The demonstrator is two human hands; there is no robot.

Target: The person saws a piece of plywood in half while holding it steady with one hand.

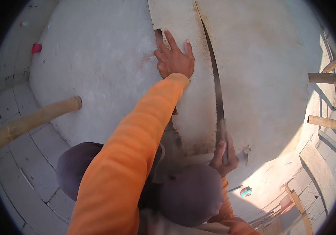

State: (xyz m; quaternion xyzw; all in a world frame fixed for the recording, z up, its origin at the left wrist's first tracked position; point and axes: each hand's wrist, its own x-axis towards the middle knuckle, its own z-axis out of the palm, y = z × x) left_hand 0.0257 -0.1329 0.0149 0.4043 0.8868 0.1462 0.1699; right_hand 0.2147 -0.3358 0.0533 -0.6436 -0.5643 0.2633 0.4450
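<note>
Sunlight (277,170) brightens the lower right; edges curve.

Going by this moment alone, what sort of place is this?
Probably a building site: pale blocks, a bamboo pole and a ragged-edged panel under the left hand suggest it.

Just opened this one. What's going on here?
A person in orange sleeves is working with both hands on a worn, pale sheet. The left hand is spread on a narrow strip with a ragged left edge. The right hand is near the lower end of a long dark slit along the strip's right side; whether it grips a tool or the sheet's edge is unclear. A bamboo pole juts in from the left.
</note>
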